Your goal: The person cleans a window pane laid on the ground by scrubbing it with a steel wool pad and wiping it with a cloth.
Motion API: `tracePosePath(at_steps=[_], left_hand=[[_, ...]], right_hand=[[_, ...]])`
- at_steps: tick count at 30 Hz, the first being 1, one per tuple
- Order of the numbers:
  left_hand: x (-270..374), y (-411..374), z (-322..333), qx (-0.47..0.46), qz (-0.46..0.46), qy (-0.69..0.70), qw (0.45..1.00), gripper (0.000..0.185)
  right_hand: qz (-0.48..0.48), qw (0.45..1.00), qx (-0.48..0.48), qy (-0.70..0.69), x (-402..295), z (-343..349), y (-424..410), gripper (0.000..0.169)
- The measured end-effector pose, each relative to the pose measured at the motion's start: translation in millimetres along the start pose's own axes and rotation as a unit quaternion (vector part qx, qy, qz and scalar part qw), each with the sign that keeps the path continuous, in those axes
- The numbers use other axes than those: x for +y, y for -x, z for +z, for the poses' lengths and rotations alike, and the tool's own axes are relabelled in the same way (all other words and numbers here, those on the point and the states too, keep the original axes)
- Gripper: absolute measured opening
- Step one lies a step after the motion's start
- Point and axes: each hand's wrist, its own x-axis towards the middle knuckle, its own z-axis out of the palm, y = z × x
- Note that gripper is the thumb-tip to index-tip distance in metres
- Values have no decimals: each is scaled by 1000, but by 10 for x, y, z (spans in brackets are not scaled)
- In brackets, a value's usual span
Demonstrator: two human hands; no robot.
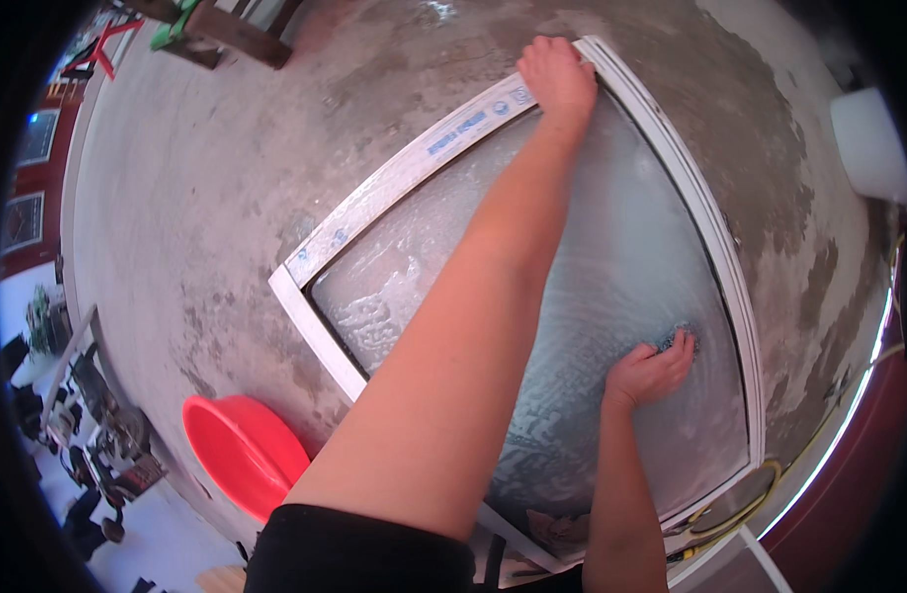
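Observation:
My left hand (559, 78) grips the top corner of a white-framed glass window panel (372, 196), fingers curled over the frame's edge. Blue print marks the frame's upper left side. Soapy water and suds streak the wet glass pane (609, 244). Low on the right part of the pane, my right hand (652, 368) holds a dark scouring pad (676, 339) against the glass; its fingers partly cover the pad. My left forearm crosses over the middle of the panel and hides part of it.
A red plastic basin (238, 445) lies left of the panel on the wet concrete floor (171, 222). A yellow hose (753, 504) curls by the lower right corner. Wooden legs (238, 33) stand at upper left, a white container (868, 144) at right, a motorcycle (112, 430) at far left.

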Motion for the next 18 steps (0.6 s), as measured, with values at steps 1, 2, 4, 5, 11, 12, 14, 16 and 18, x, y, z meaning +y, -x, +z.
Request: tracePosePath(at_steps=[1,2,4,5,11,12,14,16,18], left_hand=[[7,10,5,1,-2,20,1000,25],[-8,16,30,13,-3,20,1000,23],[-22,14,92,35,-3,23,999,18],[3,12,144,44,-1,-6,999,17],[232,-36,30,-63,-5,-111,992,21],[227,-43,40,-58,-15,-89,994,21],[181,-65,96,-48,-35,-46,997,22],[36,-118,167,-30,-52,11,998,21],[-44,-148,142,-48,-62,53,996,24]], right_hand=[[3,1000,0,8,-1,-5,4,46],[0,1000,1,12,-14,-17,4,45],[-2,1000,3,19,-40,-40,-5,43],[-5,1000,4,18,-42,-39,-5,43],[-2,999,-15,46,15,-27,-1,44],[-2,999,-16,48,7,-31,-7,44],[0,999,-17,52,-2,-40,-9,44],[3,998,-18,52,-23,-41,-2,44],[8,998,-23,57,-47,-48,0,43]])
